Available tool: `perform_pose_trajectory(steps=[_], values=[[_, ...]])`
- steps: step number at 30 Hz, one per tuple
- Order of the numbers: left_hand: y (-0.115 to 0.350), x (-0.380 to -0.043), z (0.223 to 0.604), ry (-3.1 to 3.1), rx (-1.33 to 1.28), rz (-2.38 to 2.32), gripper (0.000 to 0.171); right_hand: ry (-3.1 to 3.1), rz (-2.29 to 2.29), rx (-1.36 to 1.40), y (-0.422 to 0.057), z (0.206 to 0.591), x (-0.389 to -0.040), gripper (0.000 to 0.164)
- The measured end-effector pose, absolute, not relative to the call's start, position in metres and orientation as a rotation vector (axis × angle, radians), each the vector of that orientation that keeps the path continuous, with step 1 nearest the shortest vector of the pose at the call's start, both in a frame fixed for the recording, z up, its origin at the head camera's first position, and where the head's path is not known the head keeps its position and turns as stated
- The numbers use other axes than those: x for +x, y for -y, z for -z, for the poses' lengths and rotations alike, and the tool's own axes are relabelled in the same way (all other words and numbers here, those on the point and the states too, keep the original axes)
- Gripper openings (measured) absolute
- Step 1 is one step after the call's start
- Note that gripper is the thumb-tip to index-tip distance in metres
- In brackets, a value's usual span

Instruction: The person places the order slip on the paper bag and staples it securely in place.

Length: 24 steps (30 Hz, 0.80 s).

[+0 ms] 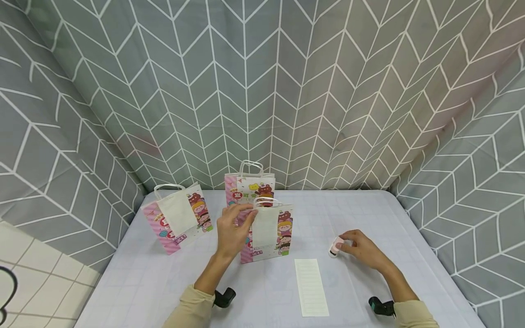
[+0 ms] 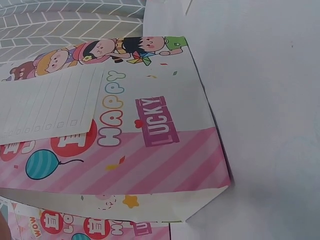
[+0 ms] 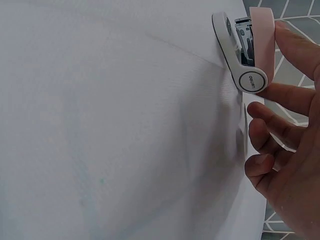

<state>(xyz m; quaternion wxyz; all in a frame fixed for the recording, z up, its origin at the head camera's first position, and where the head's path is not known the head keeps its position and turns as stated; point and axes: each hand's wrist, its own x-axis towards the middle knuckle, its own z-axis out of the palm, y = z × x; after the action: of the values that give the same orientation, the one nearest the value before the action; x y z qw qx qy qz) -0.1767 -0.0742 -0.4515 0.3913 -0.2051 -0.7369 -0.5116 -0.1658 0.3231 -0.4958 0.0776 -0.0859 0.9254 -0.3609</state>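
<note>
My left hand (image 1: 231, 230) pinches the top edge of a paper gift bag (image 1: 285, 232) between thumb and fingers. That bag stands upright, printed with cartoon figures and pink stripes, and a lined paper sheet (image 1: 264, 228) lies against its front. In the left wrist view, the bag's printed face (image 2: 165, 165) and the lined sheet (image 2: 50, 105) are close up. Over on the right, my right hand (image 1: 362, 248) holds a small pink and white stapler (image 3: 262, 45) by thumb and index finger, at the table surface. The other fingers curl loosely beside it.
Behind the held bag stands a similar bag (image 1: 254, 184). Another bag (image 1: 205, 218), with a pale sheet (image 1: 178, 214) on its front, stands at the left. A lined paper strip (image 1: 311, 287) lies on the white table (image 1: 348, 296). Patterned curtains (image 1: 262, 91) enclose the back and sides.
</note>
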Motion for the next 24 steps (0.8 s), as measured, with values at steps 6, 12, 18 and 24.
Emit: perform_pose_trajectory(steps=[6,12,18,24], values=[[0.0762,-0.1764,0.4525,1.873,-0.509,1.314,0.017,-2.765,1.107,-0.254,-0.3235,0.4987,-0.1667,0.055],[0.0766,-0.1768,0.4535,1.869,-0.517,1.319,0.017,-2.743,1.131,-0.234,-0.3236,0.4993,-0.1649,0.056],[0.0765,-0.1774,0.4544,1.88,-0.511,1.324,0.017,-2.714,1.13,-0.213,-0.3216,0.498,-0.1638,0.054],[0.0769,-0.1769,0.4544,1.886,-0.512,1.33,0.017,-2.613,1.2,-0.196,-0.3183,0.4959,-0.1625,0.053]])
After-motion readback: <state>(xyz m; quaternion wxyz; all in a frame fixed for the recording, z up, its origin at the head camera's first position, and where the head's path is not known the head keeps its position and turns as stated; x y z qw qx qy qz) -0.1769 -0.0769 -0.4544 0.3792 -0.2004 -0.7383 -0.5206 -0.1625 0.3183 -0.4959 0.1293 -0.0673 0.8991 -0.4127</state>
